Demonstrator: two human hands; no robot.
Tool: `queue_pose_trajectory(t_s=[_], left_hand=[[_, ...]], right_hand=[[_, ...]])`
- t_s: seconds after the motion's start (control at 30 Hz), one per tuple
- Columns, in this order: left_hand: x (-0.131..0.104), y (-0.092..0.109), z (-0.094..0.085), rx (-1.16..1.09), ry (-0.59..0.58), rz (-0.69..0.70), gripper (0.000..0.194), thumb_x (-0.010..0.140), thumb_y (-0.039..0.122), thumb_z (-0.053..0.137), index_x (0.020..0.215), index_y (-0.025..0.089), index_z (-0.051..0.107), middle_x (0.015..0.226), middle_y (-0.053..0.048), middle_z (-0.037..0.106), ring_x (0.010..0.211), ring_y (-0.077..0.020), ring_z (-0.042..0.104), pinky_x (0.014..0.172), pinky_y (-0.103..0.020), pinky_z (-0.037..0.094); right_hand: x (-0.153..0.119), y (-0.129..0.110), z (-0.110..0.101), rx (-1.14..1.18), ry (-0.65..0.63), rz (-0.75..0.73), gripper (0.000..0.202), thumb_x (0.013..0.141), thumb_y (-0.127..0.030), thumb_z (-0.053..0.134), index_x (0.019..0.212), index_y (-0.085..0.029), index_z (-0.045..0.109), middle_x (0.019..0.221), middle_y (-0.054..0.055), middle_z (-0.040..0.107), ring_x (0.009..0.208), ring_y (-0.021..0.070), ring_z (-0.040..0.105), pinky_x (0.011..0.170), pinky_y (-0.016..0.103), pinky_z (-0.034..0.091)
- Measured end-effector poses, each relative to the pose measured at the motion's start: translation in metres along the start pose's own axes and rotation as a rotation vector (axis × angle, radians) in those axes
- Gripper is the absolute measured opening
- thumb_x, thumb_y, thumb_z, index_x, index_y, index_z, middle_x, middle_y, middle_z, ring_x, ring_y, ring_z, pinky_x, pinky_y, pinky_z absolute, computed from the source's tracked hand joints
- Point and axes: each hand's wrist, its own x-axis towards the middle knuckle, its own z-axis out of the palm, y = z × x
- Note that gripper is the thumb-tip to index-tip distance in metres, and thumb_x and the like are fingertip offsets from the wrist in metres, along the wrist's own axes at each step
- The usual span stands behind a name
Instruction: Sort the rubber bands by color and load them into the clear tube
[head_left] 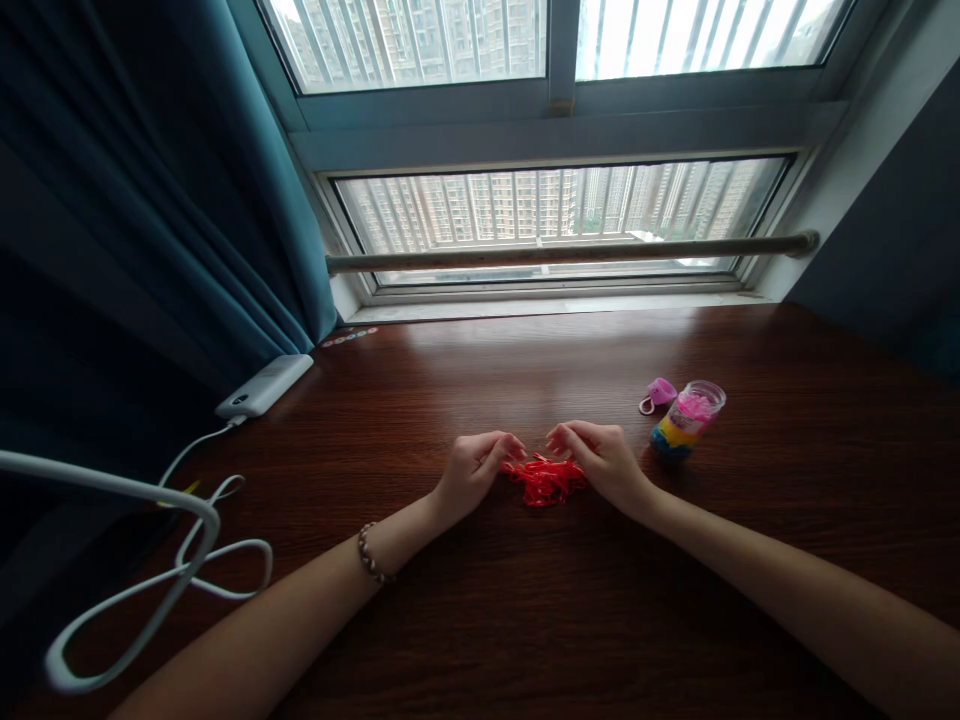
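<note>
A tangled heap of red elastic bands lies on the dark wooden table between my two hands. At the heap's left edge, my left hand is closed, its curled fingertips against the bands. My right hand is bent in from the other side, thumb and fingers drawn together at the heap's upper right. Whatever is between the fingertips is too small to make out. Beyond my right hand stands a clear jar without its lid, filled with pink, yellow and blue layers. A pink lid with a loop lies beside it.
On the left a white power bank lies by the blue curtain, with a coiled white cable attached. A small strip rests near the curtain. Behind the table are a window and a horizontal rail.
</note>
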Motion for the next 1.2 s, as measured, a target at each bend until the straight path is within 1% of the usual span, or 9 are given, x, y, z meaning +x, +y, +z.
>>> queue_pose_trajectory(t_s=[0.17, 0.27, 0.33, 0.43, 0.53, 0.6, 0.8, 1.03, 1.2], left_hand=[[0.005, -0.007, -0.007, 0.487, 0.091, -0.085, 0.04, 0.086, 0.039, 0.033, 0.061, 0.017, 0.054, 0.051, -0.001, 0.054, 0.049, -0.0133, 0.049, 0.052, -0.023, 0.034], [0.006, -0.011, -0.008, 0.634, 0.068, -0.132, 0.041, 0.085, 0.04, 0.034, 0.056, 0.018, 0.052, 0.051, -0.003, 0.054, 0.049, -0.0153, 0.05, 0.052, -0.025, 0.032], [0.006, -0.011, -0.006, 0.525, 0.024, -0.143, 0.04, 0.085, 0.04, 0.034, 0.058, 0.018, 0.052, 0.051, -0.003, 0.055, 0.048, -0.0146, 0.051, 0.051, -0.025, 0.034], [0.003, -0.007, 0.0, 0.117, -0.089, -0.161, 0.039, 0.087, 0.039, 0.03, 0.068, 0.016, 0.054, 0.055, -0.002, 0.057, 0.048, -0.0122, 0.053, 0.05, -0.023, 0.039], [0.002, -0.003, 0.004, -0.192, -0.165, -0.176, 0.035, 0.088, 0.038, 0.031, 0.079, 0.013, 0.055, 0.066, -0.004, 0.061, 0.054, -0.0127, 0.058, 0.053, -0.023, 0.045], [0.002, -0.002, 0.003, -0.181, -0.15, -0.16, 0.032, 0.087, 0.037, 0.035, 0.082, 0.013, 0.056, 0.068, -0.004, 0.061, 0.058, -0.013, 0.058, 0.056, -0.024, 0.046], [0.008, -0.011, -0.003, 0.229, 0.043, -0.105, 0.018, 0.078, 0.029, 0.051, 0.087, 0.016, 0.059, 0.08, -0.004, 0.061, 0.068, -0.0139, 0.055, 0.062, -0.025, 0.044], [0.01, -0.01, -0.003, 0.162, -0.139, -0.125, 0.023, 0.077, 0.033, 0.053, 0.086, 0.015, 0.062, 0.079, -0.003, 0.062, 0.066, -0.0131, 0.053, 0.06, -0.024, 0.041], [0.01, -0.005, -0.004, 0.036, -0.276, -0.116, 0.036, 0.065, 0.036, 0.067, 0.093, 0.015, 0.061, 0.078, -0.002, 0.061, 0.07, -0.0134, 0.052, 0.062, -0.023, 0.041]], right_hand=[[0.002, 0.008, -0.008, -0.573, -0.046, 0.009, 0.032, 0.085, -0.034, 0.042, 0.062, -0.019, 0.059, 0.066, 0.006, 0.062, 0.059, 0.016, 0.056, 0.053, 0.025, 0.035], [0.002, 0.011, -0.007, -0.613, -0.097, 0.007, 0.031, 0.084, -0.032, 0.043, 0.06, -0.019, 0.058, 0.064, 0.006, 0.061, 0.058, 0.0153, 0.054, 0.053, 0.025, 0.034], [0.003, 0.01, -0.006, -0.463, -0.152, -0.028, 0.033, 0.084, -0.03, 0.042, 0.057, -0.018, 0.056, 0.058, 0.003, 0.059, 0.054, 0.013, 0.051, 0.052, 0.023, 0.034], [0.005, 0.006, -0.007, -0.231, -0.211, -0.019, 0.034, 0.085, -0.028, 0.039, 0.059, -0.017, 0.057, 0.05, -0.001, 0.054, 0.048, 0.0099, 0.047, 0.048, 0.021, 0.032], [0.008, 0.006, -0.012, -0.224, -0.179, 0.008, 0.03, 0.084, -0.027, 0.042, 0.063, -0.015, 0.06, 0.051, -0.001, 0.055, 0.049, 0.0094, 0.047, 0.048, 0.02, 0.032], [0.01, 0.008, -0.017, -0.281, -0.194, 0.01, 0.023, 0.08, -0.026, 0.047, 0.067, -0.015, 0.063, 0.056, 0.0, 0.058, 0.052, 0.0099, 0.049, 0.05, 0.02, 0.033], [0.011, 0.018, -0.022, -0.233, -0.384, 0.13, 0.011, 0.068, -0.021, 0.059, 0.074, -0.016, 0.066, 0.06, 0.001, 0.062, 0.052, 0.011, 0.054, 0.049, 0.02, 0.038], [0.01, 0.012, -0.018, 0.029, -0.432, 0.149, 0.022, 0.069, -0.032, 0.061, 0.081, -0.014, 0.065, 0.068, 0.003, 0.065, 0.059, 0.0125, 0.057, 0.053, 0.021, 0.043], [0.002, 0.006, -0.012, -0.052, -0.377, -0.022, 0.025, 0.062, -0.028, 0.068, 0.084, -0.016, 0.064, 0.07, 0.001, 0.062, 0.06, 0.0111, 0.054, 0.054, 0.021, 0.042]])
